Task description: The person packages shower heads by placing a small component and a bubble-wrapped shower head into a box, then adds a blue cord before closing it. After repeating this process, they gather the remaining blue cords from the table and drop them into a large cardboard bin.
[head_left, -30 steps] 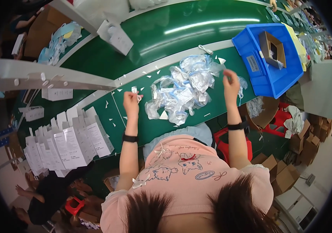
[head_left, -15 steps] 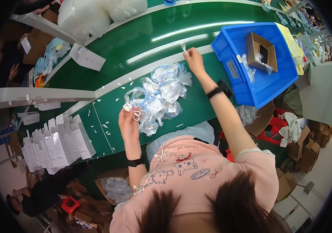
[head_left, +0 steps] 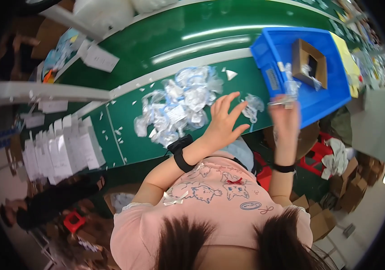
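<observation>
My left hand (head_left: 221,122) is open, its fingers spread over the green table, apparently holding nothing. Just past its fingertips lies a clear plastic bag (head_left: 253,107) with what looks like a white cable inside. To its left is a heap of clear and blue-tinted bags (head_left: 183,101) with white contents. My right hand (head_left: 286,121), smeared by motion, is raised at the near left side of the blue bin (head_left: 325,100). Its fingers close on a small whitish-grey thing I cannot make out. Clear bags (head_left: 290,83) lie inside the bin behind that hand.
An open cardboard box (head_left: 298,57) sits in the blue bin. White folded cartons (head_left: 64,146) stand in a row at the left. Small white paper scraps (head_left: 231,74) dot the green table (head_left: 134,146). A grey metal post (head_left: 48,91) juts in from the left.
My left hand has let go of the white cable and swung right, across the heap. The right hand has come nearer, to the bin's side. A bag now lies between them.
</observation>
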Demonstrator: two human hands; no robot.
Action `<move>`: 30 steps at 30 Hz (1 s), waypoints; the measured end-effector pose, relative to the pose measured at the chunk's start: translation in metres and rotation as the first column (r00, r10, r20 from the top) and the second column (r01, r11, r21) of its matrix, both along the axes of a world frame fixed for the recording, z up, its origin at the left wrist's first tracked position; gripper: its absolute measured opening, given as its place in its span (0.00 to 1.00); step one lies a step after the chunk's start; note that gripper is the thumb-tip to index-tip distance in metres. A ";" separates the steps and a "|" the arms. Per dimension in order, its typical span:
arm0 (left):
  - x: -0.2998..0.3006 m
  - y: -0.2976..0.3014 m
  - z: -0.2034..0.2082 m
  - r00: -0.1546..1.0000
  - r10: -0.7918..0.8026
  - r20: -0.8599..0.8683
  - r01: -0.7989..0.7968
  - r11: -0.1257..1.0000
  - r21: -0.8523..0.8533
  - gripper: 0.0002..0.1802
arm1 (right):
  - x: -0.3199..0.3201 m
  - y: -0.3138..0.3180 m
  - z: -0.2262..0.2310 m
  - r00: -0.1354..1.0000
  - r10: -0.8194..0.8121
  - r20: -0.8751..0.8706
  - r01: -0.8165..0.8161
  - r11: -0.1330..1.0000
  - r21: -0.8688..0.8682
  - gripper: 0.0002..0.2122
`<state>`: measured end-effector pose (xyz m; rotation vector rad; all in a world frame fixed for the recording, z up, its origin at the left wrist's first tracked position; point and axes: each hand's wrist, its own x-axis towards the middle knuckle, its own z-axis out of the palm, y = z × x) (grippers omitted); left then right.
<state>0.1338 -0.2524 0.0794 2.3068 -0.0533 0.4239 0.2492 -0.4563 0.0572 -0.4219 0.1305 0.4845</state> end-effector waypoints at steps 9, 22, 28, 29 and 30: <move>-0.111 0.140 -0.116 0.724 0.690 0.007 -0.663 0.692 0.285 0.36 | 0.112 -0.092 -0.014 0.754 0.587 0.294 0.650 -0.730 -0.210 0.11; -0.134 0.138 -0.139 0.607 0.654 -0.452 -0.776 0.611 -0.158 0.18 | -0.051 0.244 -0.059 0.071 0.785 0.615 0.513 0.500 -0.698 0.16; -0.163 0.157 -0.148 0.528 0.659 -0.535 -0.784 0.136 -0.606 0.15 | -0.056 0.312 -0.117 -0.109 0.945 0.309 0.620 0.308 -0.722 0.17; -0.167 0.160 -0.151 0.528 0.659 -0.536 -0.784 0.136 -0.606 0.15 | -0.050 0.313 -0.123 -0.145 0.967 0.208 0.649 0.251 -0.718 0.17; -0.169 0.162 -0.153 0.545 0.662 -0.514 -0.739 0.090 -0.668 0.15 | -0.047 0.313 -0.125 -0.181 0.978 0.100 0.677 0.198 -0.709 0.17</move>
